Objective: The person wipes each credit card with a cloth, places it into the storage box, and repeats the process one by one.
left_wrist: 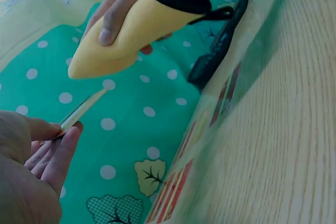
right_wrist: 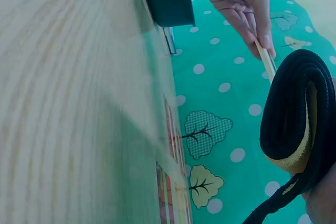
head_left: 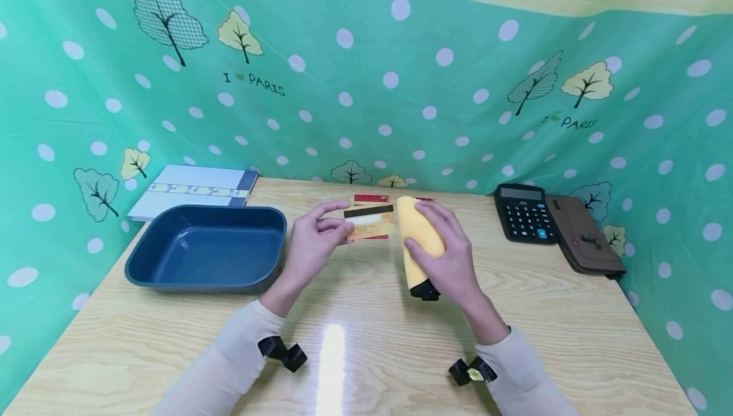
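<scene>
Fingers of our left hand (head_left: 315,238) pinch the card (head_left: 372,219); its long axis runs rightward from them toward the cloth (head_left: 420,231), just apart, gripped by our right hand (head_left: 452,263).

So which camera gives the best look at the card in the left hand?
The head view: the card faces it broadly, showing its dark stripe. The left wrist view catches it nearly edge-on; the right wrist view shows only a thin sliver, running behind the rolled cloth.
</scene>
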`<act>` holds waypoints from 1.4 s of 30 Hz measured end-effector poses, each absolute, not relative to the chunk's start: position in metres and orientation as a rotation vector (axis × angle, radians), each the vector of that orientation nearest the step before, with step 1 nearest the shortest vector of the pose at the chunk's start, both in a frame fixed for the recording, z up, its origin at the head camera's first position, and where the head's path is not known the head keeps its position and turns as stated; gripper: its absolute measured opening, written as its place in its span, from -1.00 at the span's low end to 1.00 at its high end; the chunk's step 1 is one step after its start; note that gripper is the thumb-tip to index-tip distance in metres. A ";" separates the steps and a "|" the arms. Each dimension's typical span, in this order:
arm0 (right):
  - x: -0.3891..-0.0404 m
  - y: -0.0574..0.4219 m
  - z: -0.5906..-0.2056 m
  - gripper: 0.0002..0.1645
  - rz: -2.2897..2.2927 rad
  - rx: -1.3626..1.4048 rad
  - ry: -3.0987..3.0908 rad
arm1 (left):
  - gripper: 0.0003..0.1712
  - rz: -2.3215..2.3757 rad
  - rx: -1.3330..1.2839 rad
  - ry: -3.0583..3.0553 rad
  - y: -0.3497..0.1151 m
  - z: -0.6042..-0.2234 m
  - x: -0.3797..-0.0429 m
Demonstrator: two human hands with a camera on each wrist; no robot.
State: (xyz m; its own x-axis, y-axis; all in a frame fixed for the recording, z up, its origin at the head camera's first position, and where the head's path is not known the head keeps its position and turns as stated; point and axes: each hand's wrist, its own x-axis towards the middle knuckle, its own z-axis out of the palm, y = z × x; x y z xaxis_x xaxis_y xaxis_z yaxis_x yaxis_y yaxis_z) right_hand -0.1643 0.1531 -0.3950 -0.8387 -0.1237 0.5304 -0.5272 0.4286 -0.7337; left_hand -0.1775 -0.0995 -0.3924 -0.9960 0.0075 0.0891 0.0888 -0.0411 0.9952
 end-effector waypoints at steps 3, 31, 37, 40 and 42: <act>-0.164 0.151 -0.398 -0.23 1.363 0.583 -2.296 | -0.52 -2.287 -0.101 -2.127 -0.097 -0.393 -0.177; -0.156 0.130 -0.413 -0.20 1.216 0.655 -2.314 | -0.50 -2.424 -0.161 -1.992 -0.074 -0.406 -0.168; -0.151 0.123 -0.415 -0.20 1.194 0.718 -2.297 | -0.52 -2.456 -0.173 -1.976 -0.071 -0.409 -0.167; -0.150 0.120 -0.415 -0.20 1.164 0.737 -2.293 | -0.53 -2.469 -0.169 -1.965 -0.069 -0.410 -0.167; -0.149 0.119 -0.415 -0.19 1.152 0.734 -2.292 | -0.53 -2.470 -0.167 -1.962 -0.069 -0.411 -0.167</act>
